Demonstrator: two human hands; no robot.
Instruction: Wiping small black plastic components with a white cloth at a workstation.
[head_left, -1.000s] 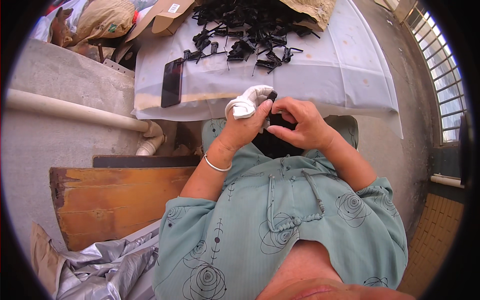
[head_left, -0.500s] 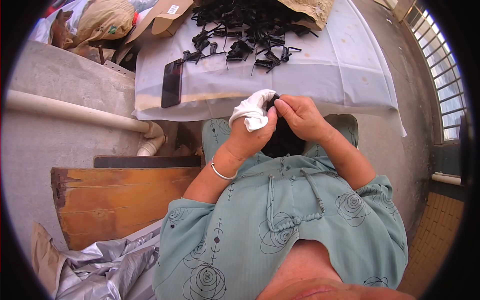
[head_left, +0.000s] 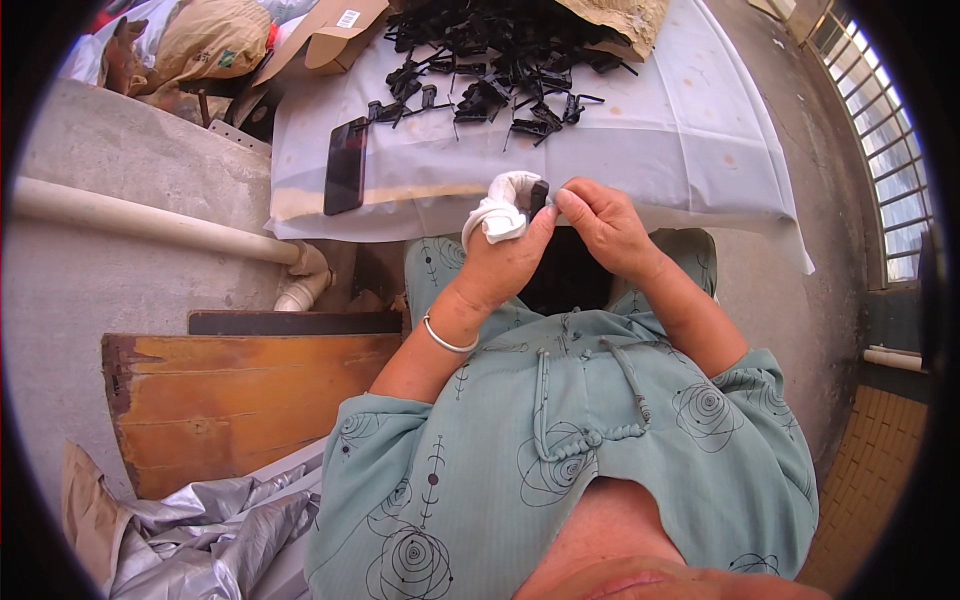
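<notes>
My left hand (head_left: 508, 255), its fingers wrapped in a white cloth (head_left: 497, 213), is closed on a small black plastic part (head_left: 539, 196) that stands up between thumb and cloth. My right hand (head_left: 606, 228) is in a pinch right beside that part, its thumb and forefinger close to my left thumb tip. Whatever lies between those right fingertips is too small to make out. Both hands are held above my lap, at the near edge of the table. Beyond them, a heap of similar black plastic parts (head_left: 482, 98) with thin stems is spread over the table.
White sheeting covers the table (head_left: 655, 140). On its left lies a black phone (head_left: 346, 166). An open brown paper bag (head_left: 625, 25) and a cardboard box (head_left: 335, 35) stand at the back. A pale pipe (head_left: 150, 215) and a wooden board (head_left: 250, 400) are to my left.
My hands have drawn slightly apart, and the black part now shows more upright above my left thumb. The white cloth has shifted around my left fingers.
</notes>
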